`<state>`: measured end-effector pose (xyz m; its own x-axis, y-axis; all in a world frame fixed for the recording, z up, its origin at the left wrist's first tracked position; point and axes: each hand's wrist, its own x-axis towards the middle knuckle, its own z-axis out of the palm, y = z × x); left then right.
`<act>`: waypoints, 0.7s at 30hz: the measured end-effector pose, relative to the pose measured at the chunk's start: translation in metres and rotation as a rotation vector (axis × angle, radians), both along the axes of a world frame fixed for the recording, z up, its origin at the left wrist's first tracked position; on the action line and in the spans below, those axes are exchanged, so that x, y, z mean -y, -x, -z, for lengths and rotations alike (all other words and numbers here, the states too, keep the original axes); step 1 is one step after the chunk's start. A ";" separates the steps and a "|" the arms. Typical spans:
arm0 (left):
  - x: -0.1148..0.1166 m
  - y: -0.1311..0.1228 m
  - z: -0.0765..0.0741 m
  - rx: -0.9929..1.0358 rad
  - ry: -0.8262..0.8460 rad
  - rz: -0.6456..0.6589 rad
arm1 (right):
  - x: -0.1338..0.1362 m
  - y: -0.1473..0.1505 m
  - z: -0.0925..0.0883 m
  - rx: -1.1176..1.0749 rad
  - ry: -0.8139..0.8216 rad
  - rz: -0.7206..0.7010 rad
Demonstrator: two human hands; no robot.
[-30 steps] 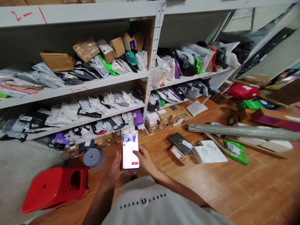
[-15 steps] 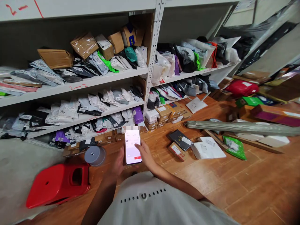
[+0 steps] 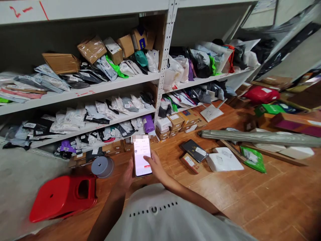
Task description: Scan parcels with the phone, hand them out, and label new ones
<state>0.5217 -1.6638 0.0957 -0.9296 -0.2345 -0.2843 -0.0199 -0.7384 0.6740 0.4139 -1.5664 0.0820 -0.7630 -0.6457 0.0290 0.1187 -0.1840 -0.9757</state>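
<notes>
Upright in front of my body is a smartphone [image 3: 141, 157] with a lit, mostly white screen and a small red button low on it. My left hand [image 3: 128, 174] grips its left edge. Around the right edge my right hand [image 3: 155, 167] is closed, with the thumb over the middle of the screen. The fingers behind the phone are hidden. The screen's text is too small to read.
White shelves [image 3: 117, 83] ahead carry many labelled parcel bags and cartons. A red stool [image 3: 57, 197] and a grey round drum [image 3: 101, 166] stand at left. On the floor at right lie a black package [image 3: 194, 150], a white parcel [image 3: 224, 159], a green bag [image 3: 253, 158] and a long wrapped roll [image 3: 250, 136].
The red button on the phone screen sits slightly higher and the screen content has shifted. The view has moved slightly. Both hands keep their hold on the phone.
</notes>
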 end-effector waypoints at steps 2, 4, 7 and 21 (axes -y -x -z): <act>0.002 0.001 0.000 -0.004 -0.016 -0.014 | -0.004 0.002 0.002 0.000 0.014 -0.066; 0.004 0.000 0.000 -0.006 -0.027 -0.032 | -0.006 0.005 0.004 -0.009 0.030 -0.128; 0.005 -0.001 -0.004 0.001 -0.029 -0.057 | -0.008 0.008 0.003 -0.026 0.053 -0.147; 0.013 0.001 -0.005 0.020 -0.060 -0.019 | 0.002 0.012 0.007 0.035 0.045 -0.193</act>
<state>0.5207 -1.6764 0.1012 -0.9190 -0.2342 -0.3170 -0.0183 -0.7781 0.6278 0.4017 -1.5680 0.0748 -0.6260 -0.7790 0.0368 0.1896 -0.1978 -0.9617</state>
